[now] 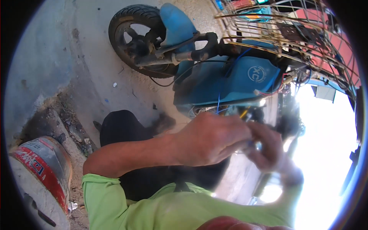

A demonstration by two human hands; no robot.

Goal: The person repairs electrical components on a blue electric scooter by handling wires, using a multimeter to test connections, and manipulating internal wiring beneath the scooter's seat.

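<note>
My left hand point(212, 138) is closed in a pinch, its fingers pointing right. My right hand point(266, 147) curls its fingers in from the other side, and the two hands meet fingertip to fingertip. What they hold between them is too small and blurred to make out. Just beyond them stands a blue scooter point(230, 82) with exposed wiring. A thin blue wire point(219, 102) hangs from its lower body, and a short yellow piece point(244, 114) shows right behind my hands.
The scooter's front wheel point(133, 46) and blue fender point(178, 28) are at the upper left. A rusty wire basket point(249, 27) fills the upper right. A dirty red and grey bucket point(46, 168) stands at the lower left, near rubble point(73, 130) along the wall. Bright glare washes out the right.
</note>
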